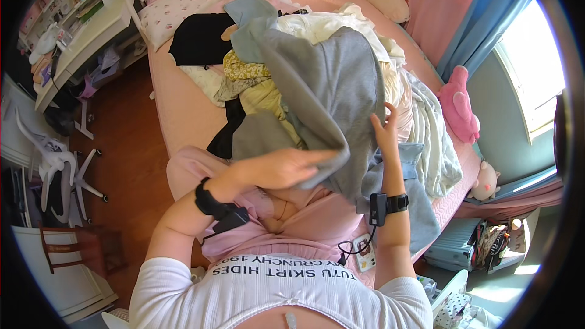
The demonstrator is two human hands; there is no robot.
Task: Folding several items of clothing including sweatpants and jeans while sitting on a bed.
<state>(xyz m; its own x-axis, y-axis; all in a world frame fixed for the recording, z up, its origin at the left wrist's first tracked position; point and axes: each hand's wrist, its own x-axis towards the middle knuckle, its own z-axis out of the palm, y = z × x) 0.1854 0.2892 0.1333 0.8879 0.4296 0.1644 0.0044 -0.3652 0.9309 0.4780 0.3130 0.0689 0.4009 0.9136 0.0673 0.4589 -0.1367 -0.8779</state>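
A large grey sweatshirt-like garment is spread over a heap of clothes before me, its near part hanging towards my lap. My left hand is at its lower left fold, fingers stretched to the right. Motion blurs this hand, so its hold is unclear. My right hand is raised at the garment's right edge, thumb and fingers apart, with nothing visible between them. A light-blue fabric piece lies against the garment's far left. Beside my right forearm rests blue denim clothing.
Around the grey garment lie a black cloth, a yellow floral cloth, white clothes and a striped pale garment. A phone lies by my right thigh. Pink plush toys line the bed's right edge.
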